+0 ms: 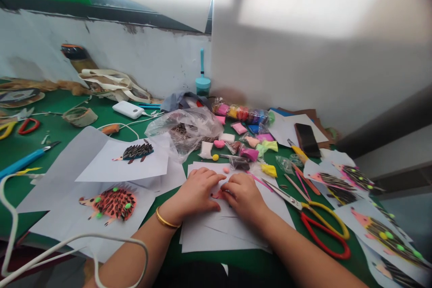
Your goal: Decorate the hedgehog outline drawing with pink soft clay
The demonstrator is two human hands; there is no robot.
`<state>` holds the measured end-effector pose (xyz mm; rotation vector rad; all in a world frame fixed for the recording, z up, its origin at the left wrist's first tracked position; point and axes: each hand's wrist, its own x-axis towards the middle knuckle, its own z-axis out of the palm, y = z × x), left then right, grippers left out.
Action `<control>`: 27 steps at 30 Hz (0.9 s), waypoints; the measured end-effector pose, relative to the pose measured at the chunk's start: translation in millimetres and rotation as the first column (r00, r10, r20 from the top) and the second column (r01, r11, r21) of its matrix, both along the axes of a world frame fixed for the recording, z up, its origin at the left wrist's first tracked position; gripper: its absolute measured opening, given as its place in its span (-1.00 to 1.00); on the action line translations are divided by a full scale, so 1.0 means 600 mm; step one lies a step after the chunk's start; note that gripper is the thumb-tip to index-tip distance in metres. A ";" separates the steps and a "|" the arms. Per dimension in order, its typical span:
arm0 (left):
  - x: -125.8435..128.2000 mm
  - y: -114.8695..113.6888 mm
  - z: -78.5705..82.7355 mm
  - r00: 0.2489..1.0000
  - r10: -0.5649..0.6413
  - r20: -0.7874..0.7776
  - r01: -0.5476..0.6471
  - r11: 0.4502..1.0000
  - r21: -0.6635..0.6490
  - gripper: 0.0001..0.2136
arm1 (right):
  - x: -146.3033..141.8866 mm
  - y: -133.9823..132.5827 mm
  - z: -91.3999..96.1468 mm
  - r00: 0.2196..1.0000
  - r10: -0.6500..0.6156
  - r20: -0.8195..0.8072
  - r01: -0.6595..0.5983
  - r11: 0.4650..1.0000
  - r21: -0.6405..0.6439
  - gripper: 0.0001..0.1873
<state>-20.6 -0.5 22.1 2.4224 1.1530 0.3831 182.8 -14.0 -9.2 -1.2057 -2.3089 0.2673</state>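
Note:
On a stack of white paper (209, 234), a small flat piece of pink clay (218, 195) lies between my two hands. My left hand (200, 189), with a gold bangle (166, 218) at the wrist, rests on the sheet; its thumb and forefinger are apart, beside the clay. My right hand (245, 195) has its fingers bent together and pressed onto the clay, covering part of it. A little ball of pink clay (226, 170) sits just beyond my fingertips. Scissors with red and yellow handles (324, 225) lie to the right, blades pointing toward the paper.
Several clay packets (249, 153) lie beyond my hands, near a plastic bag of seeds (189, 132). Finished hedgehog pictures lie left (113, 202) and right (388, 234). A white cable (74, 238) loops across the front left. A phone (307, 139) and blue cutter (25, 162) flank the area.

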 end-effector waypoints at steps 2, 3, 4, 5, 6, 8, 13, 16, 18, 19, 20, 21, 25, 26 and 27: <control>0.000 -0.001 -0.001 1.000 0.003 -0.003 -0.003 1.000 -0.014 -0.26 | 0.000 0.001 0.000 1.000 0.011 -0.011 -0.011 1.000 -0.008 -0.92; 0.000 -0.001 -0.002 1.000 0.008 -0.004 -0.008 1.000 -0.019 -0.24 | 0.000 0.001 0.000 1.000 0.012 -0.017 -0.012 1.000 -0.015 -0.92; 0.000 -0.001 -0.002 1.000 0.012 -0.004 -0.012 1.000 -0.023 -0.23 | 0.000 0.001 0.000 1.000 0.012 -0.020 -0.012 1.000 -0.024 -0.92; 0.000 -0.001 -0.003 1.000 0.015 -0.003 -0.015 1.000 -0.025 -0.23 | 0.000 0.001 0.000 1.000 0.011 -0.021 -0.012 0.999 -0.032 -0.92; 0.000 -0.001 -0.004 1.000 0.015 -0.003 -0.015 1.000 -0.027 -0.22 | 0.000 0.001 0.000 1.000 0.010 -0.020 -0.011 0.999 -0.038 -0.91; 0.000 -0.001 -0.005 1.000 0.016 -0.002 -0.016 0.999 -0.028 -0.21 | -0.001 0.000 0.000 1.000 0.009 -0.014 -0.010 0.999 -0.049 -0.91; 0.000 -0.001 -0.006 1.000 0.016 -0.001 -0.016 0.999 -0.033 -0.18 | -0.002 -0.001 -0.003 1.000 0.008 -0.002 -0.008 0.999 -0.038 -0.91; -0.001 -0.001 -0.008 1.000 0.014 0.011 -0.014 0.999 -0.043 -0.18 | -0.001 0.000 -0.004 1.000 0.020 -0.002 -0.020 1.000 -0.022 -0.90; -0.001 -0.001 -0.007 1.000 0.016 0.017 -0.016 0.999 -0.052 -0.16 | 0.001 0.000 -0.005 1.000 0.029 -0.009 -0.029 0.999 -0.015 -0.91; -0.001 -0.001 -0.006 1.000 0.019 0.018 -0.018 0.998 -0.055 -0.15 | 0.001 0.000 -0.005 1.000 0.028 -0.013 -0.028 1.000 -0.013 -0.92; -0.001 -0.001 -0.005 1.000 0.021 0.019 -0.020 0.998 -0.057 -0.15 | 0.002 0.000 -0.006 1.000 0.023 -0.017 -0.023 1.000 -0.011 -0.92; -0.001 -0.001 -0.004 1.000 0.022 0.019 -0.021 0.998 -0.059 -0.15 | 0.002 0.000 -0.006 1.000 0.015 -0.020 -0.015 1.000 -0.011 -0.93; 0.000 -0.002 0.000 1.000 0.024 0.006 -0.024 0.998 -0.063 -0.14 | 0.001 -0.001 -0.008 1.000 -0.002 -0.020 0.001 0.999 -0.033 -0.92; 0.000 -0.001 0.000 1.000 0.025 0.002 -0.025 0.998 -0.064 -0.13 | 0.000 -0.001 -0.008 1.000 -0.003 -0.019 0.003 0.999 -0.040 -0.92; 0.000 -0.001 0.001 1.000 0.026 0.000 -0.026 0.997 -0.067 -0.11 | -0.001 -0.002 -0.007 1.000 -0.005 -0.017 0.004 0.999 -0.043 -0.91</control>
